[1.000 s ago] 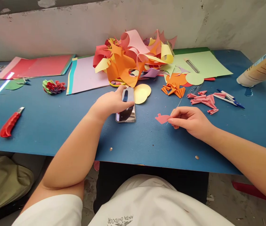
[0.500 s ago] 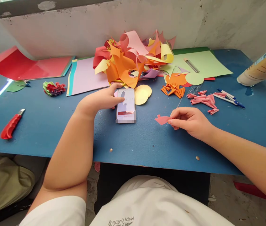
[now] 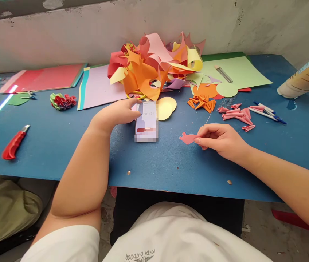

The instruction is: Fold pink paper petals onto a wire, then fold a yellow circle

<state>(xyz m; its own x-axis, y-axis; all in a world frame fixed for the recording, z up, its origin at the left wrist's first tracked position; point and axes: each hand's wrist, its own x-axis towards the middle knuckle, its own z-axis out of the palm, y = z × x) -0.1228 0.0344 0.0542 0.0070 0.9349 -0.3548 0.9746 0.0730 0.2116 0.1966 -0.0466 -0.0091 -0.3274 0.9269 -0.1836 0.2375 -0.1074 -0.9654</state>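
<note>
My left hand [image 3: 116, 114] rests on the blue table [image 3: 61, 145] with its fingers against the left edge of a phone [image 3: 147, 122], whose screen is lit. My right hand [image 3: 220, 140] pinches a small pink paper cutout [image 3: 187, 138] by its right end, just above the table. A thin needle or wire shows by the right fingers. A yellow paper circle [image 3: 167, 108] lies just right of the phone.
A heap of curled coloured paper scraps [image 3: 154, 65] lies behind the phone. Folded orange pieces [image 3: 202, 103], rolled pink pieces [image 3: 236, 114] and pens [image 3: 269, 112] are at the right. Paper sheets [image 3: 100, 87], a paper flower [image 3: 61, 100] and a red cutter [image 3: 14, 143] are at the left.
The phone screen has lit up. My left hand has slid back from on top of the phone to its left edge. The right hand has hardly moved.
</note>
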